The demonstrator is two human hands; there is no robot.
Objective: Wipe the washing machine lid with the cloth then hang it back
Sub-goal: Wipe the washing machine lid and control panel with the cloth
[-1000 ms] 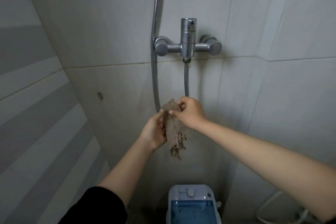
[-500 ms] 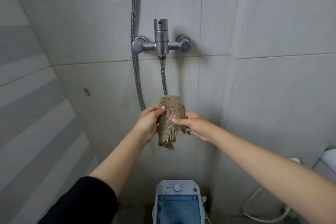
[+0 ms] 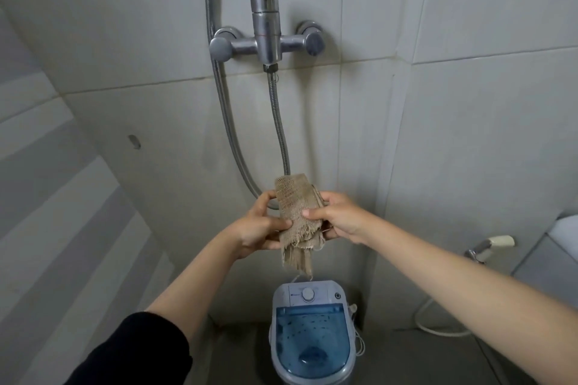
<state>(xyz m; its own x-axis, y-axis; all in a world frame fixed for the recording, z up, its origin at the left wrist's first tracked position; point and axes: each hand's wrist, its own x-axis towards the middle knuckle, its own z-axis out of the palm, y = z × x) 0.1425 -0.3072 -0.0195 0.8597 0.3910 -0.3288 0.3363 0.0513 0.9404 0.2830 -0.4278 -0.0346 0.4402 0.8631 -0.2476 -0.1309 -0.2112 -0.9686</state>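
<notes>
A frayed beige cloth (image 3: 297,206) is draped over the bottom loop of the metal shower hose (image 3: 276,122), its ragged end hanging down. My left hand (image 3: 261,226) pinches its left edge and my right hand (image 3: 339,217) pinches its right edge, thumbs in front. Far below on the floor stands a small washing machine (image 3: 309,294) with a translucent blue lid (image 3: 312,341), closed.
A chrome shower mixer (image 3: 266,40) is fixed to the grey tiled wall above the hose. A bidet sprayer (image 3: 489,247) with a white hose hangs at the right, beside the edge of a white fixture (image 3: 564,228).
The cloth now hangs lower on the hose loop and is spread wider. Both hands have shifted to grip its sides. The view has tilted down, showing more of the washing machine.
</notes>
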